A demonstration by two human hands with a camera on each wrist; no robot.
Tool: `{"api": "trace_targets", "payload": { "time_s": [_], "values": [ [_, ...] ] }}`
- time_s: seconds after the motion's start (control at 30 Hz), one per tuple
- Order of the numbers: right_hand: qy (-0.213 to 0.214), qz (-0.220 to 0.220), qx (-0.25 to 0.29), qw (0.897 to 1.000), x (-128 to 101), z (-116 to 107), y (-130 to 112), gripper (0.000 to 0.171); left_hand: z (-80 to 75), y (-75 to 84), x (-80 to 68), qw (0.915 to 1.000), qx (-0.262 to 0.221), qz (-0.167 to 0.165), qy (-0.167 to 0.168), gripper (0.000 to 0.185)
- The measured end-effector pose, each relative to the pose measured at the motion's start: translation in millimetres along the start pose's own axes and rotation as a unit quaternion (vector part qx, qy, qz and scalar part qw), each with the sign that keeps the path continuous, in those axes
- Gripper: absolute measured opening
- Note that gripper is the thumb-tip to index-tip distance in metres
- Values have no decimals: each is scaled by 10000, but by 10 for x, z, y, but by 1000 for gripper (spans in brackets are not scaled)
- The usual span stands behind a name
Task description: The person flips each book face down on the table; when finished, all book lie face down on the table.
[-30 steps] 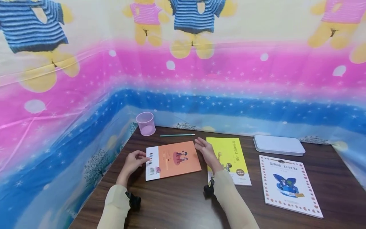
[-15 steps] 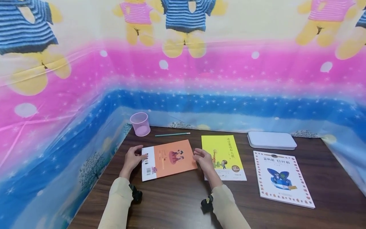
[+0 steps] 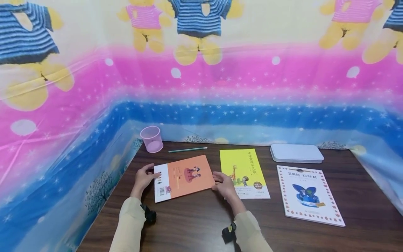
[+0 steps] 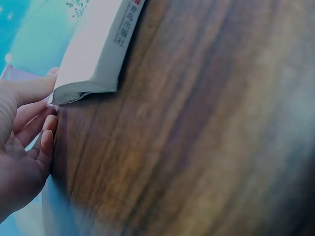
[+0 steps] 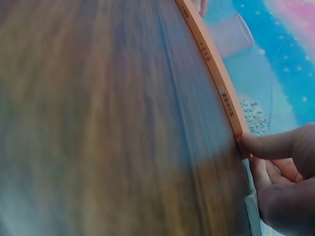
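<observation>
An orange book with a white strip and barcode lies at a slant over the table, two small figures printed on its cover. My left hand pinches its left edge, thumb on top. In the left wrist view, the fingers of that hand sit under the book's white corner. At the opposite edge my right hand pinches the book too. The right wrist view shows the thumb of this hand at the end of the orange spine, the fingers partly hidden behind.
A yellow book lies just right of the right hand, then a white book with a butterfly picture. Behind are a white case, a green pencil and a pink cup. A printed cloth borders the dark wooden table.
My right hand has come left from beside the yellow book and taken hold of the orange book's right edge. The left hand stays at the left edge. The head view has shifted slightly right.
</observation>
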State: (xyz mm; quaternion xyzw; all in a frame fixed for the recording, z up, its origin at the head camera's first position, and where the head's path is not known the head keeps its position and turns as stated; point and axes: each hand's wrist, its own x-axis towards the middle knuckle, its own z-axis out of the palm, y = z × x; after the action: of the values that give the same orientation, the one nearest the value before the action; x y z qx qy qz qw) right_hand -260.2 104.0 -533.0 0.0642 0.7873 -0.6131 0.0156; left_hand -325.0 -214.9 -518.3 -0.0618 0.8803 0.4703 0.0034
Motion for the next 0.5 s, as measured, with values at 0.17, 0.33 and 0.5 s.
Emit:
{"api": "trace_targets", "payload": {
  "time_s": [0.17,0.33,0.5],
  "values": [
    [131,-244,7,9996,0,41,59,52,-9,-36,11,9998,-38,-26,-175,59],
    [202,-366,-395,9983,26,69,-3,48,-60,-34,14,9998,-46,-59,-186,56],
    [293,-457,-771,9955,100,70,-83,45,-106,-19,18,9997,92,-50,-208,52]
  ]
}}
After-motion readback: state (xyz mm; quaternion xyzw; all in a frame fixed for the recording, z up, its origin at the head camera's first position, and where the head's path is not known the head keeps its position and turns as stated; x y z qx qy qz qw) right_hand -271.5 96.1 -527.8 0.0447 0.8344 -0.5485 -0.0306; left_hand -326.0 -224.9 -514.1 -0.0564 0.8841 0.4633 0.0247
